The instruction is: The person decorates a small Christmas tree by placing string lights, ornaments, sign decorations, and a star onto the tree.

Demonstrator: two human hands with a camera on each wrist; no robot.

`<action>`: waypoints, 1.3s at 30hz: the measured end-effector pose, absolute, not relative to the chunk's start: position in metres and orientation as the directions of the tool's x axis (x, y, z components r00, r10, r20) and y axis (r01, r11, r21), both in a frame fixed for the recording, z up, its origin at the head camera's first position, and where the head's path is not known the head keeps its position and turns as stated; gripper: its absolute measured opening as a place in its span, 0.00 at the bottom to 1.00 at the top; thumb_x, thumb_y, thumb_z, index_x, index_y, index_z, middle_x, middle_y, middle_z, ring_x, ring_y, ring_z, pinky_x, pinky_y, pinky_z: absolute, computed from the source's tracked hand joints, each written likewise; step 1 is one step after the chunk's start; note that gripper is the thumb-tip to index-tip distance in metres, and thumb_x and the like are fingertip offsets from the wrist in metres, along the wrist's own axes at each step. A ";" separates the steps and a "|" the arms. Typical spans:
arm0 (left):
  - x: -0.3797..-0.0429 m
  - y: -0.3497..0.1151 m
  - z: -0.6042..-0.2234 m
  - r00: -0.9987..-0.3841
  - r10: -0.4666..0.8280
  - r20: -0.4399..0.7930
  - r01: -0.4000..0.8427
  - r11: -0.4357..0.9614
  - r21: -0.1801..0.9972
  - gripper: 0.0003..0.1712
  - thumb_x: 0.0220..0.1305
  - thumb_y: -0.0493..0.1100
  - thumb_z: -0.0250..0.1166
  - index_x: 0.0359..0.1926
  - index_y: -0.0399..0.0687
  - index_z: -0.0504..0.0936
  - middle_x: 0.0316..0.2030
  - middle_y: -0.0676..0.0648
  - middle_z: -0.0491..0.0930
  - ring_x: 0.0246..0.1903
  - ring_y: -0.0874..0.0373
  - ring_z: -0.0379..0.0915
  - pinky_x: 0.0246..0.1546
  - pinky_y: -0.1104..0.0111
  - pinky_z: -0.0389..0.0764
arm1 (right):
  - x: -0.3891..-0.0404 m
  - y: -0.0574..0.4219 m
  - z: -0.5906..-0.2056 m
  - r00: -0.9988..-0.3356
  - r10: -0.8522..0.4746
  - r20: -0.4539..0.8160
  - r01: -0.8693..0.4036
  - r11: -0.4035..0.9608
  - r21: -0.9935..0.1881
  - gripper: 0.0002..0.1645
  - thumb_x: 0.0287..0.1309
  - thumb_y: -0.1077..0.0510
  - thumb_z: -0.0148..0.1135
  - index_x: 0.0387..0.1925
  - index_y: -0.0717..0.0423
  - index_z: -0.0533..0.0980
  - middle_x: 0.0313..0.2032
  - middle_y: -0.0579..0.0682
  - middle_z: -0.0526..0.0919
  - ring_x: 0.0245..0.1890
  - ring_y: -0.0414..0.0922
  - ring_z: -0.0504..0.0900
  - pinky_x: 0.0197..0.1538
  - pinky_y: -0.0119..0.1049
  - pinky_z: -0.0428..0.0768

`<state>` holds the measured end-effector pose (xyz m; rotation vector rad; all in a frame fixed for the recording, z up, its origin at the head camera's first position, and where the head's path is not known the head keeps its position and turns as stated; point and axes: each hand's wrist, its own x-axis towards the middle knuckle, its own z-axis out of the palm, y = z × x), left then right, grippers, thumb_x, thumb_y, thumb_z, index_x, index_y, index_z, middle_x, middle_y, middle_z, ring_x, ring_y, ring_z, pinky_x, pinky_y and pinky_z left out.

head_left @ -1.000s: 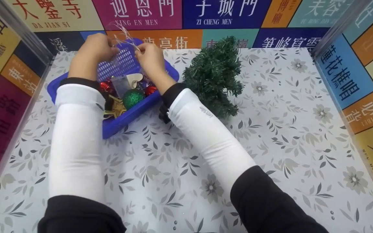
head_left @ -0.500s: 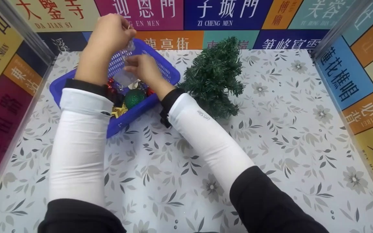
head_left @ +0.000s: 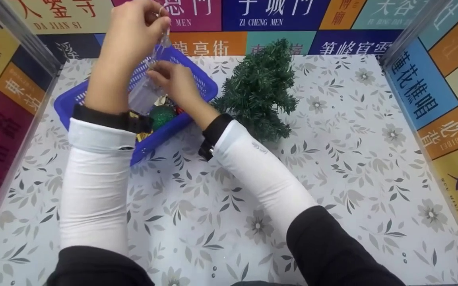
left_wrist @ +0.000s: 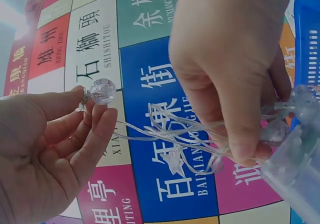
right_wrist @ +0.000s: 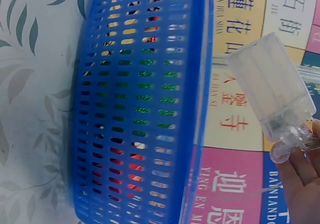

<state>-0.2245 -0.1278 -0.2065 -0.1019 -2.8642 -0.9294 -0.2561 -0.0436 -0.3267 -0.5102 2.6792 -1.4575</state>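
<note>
A string of clear fairy lights (left_wrist: 172, 134) stretches between my two hands above the basket. My left hand (head_left: 131, 41), the higher one, pinches a round clear bulb (left_wrist: 103, 91) with thumb and fingertips. Lower down, my right hand (head_left: 179, 81) pinches the wires and bulbs close to a translucent battery box (right_wrist: 272, 86). That box hangs over the blue plastic basket (head_left: 169, 131). Inside the basket, a green glitter ball (head_left: 162, 116) and part of a gold star (head_left: 143, 136) show. My left forearm hides much of the rest.
A small green artificial Christmas tree (head_left: 262, 91) stands right of the basket on a floral tabletop (head_left: 332, 171). Colourful panels with Chinese lettering (head_left: 272, 16) wall the table at the back and both sides.
My left hand has risen and moved right, lifting the light string. My right hand has shifted slightly down and left. The battery box now hangs at a tilt above the ornaments.
</note>
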 end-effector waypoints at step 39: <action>-0.082 -0.100 -0.291 -0.842 0.537 0.052 0.419 0.589 0.691 0.11 0.64 0.43 0.65 0.45 0.44 0.80 0.37 0.49 0.84 0.37 0.58 0.81 0.43 0.66 0.83 | -0.036 0.146 -0.329 -0.601 -0.530 0.597 -0.799 0.413 -0.438 0.06 0.50 0.64 0.69 0.33 0.60 0.82 0.30 0.52 0.88 0.27 0.42 0.86 0.33 0.23 0.82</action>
